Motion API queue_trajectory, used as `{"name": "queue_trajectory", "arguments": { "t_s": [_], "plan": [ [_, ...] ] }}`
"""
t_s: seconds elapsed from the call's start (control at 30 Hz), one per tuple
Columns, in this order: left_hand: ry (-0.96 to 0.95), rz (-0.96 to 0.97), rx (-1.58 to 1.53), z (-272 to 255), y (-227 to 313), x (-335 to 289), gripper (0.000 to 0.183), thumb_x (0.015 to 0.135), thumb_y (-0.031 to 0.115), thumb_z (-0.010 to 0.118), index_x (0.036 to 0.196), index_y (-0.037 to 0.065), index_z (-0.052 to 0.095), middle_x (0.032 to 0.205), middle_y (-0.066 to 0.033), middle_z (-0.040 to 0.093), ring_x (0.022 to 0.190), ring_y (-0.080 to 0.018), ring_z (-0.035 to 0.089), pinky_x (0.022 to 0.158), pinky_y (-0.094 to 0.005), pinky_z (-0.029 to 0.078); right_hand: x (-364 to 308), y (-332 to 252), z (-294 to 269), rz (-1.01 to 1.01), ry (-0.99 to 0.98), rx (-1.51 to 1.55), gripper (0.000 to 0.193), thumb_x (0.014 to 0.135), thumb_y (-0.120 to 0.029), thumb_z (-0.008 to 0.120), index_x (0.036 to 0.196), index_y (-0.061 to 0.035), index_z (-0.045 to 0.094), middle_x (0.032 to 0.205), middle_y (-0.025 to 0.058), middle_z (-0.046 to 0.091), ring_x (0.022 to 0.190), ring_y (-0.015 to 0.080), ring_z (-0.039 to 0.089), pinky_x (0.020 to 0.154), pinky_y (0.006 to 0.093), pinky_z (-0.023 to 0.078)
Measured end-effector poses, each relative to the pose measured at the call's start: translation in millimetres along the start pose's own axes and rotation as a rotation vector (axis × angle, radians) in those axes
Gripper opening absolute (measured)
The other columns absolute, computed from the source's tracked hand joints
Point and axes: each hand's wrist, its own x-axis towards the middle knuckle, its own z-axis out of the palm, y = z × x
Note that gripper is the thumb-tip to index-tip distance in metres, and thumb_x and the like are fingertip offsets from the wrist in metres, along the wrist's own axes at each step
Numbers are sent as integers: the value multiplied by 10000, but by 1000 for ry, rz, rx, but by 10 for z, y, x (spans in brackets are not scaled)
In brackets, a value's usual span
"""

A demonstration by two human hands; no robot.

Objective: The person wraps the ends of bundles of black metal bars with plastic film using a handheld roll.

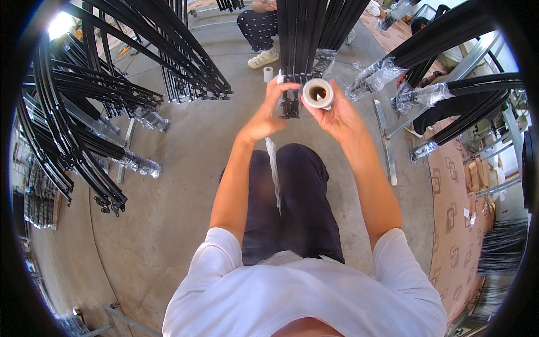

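My right hand (336, 115) grips a roll of clear plastic film (318, 94), its hollow cardboard core facing up. Beside it, my left hand (265, 115) curls near the lower ends of a bundle of black bars (302, 39), index finger reaching toward the roll and thumb apart. A twisted strip of plastic film (273, 168) trails from beneath the left hand in front of my knees. The left hand's other fingers are mostly hidden, but the strip appears held in them. Both hands are close to the bars' ends.
More black bars (191, 50) hang at left, some with film-wrapped ends (140, 163). Wrapped bundles (382, 76) lean in from the right, near a metal rail (386, 143). Another roll (268, 74) stands on the floor by a crouching person's shoe (263, 59). Another person (435, 109) is at right.
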Motion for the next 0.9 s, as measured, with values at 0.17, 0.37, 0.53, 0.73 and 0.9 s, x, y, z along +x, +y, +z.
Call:
{"name": "queue_trajectory", "arguments": {
  "t_s": [0.17,0.37,0.53,0.73,0.9],
  "plan": [
    [145,64,55,188,-35,1,523,647,105,708,1111,121,467,1230,-93,335,1190,-255,300,1000,-363,222,-20,100,68,-70,24,190,383,857,-209,515,1097,77,428,1124,210,472,1044,381,472,885,472,447],
    [440,64,-91,195,-278,-3,153,823,174,562,863,27,558,995,-80,496,960,-175,478,859,-285,352,1,130,-158,37,-140,353,422,835,-161,544,1140,85,386,1196,228,389,1108,411,397,931,480,406],
    [600,153,25,300,-275,37,222,881,234,495,815,31,555,888,-10,483,788,-85,445,715,-222,351,-1,220,-219,-233,-255,173,417,831,-162,552,1125,84,387,1198,219,386,1104,385,410,933,471,409],
    [810,156,139,403,-298,42,163,859,162,490,778,31,544,1019,-131,456,973,-229,436,847,-330,353,-8,345,-159,-417,-89,-26,569,805,-124,595,1257,-87,251,1159,155,407,1077,304,451,908,441,421],
    [884,143,219,535,-223,102,126,860,127,475,802,23,515,984,-127,457,938,-224,442,826,-323,356,-107,358,-207,-602,-181,-372,649,750,-135,654,1258,-125,249,1130,132,398,1018,271,478,849,400,464]
  ]
}}
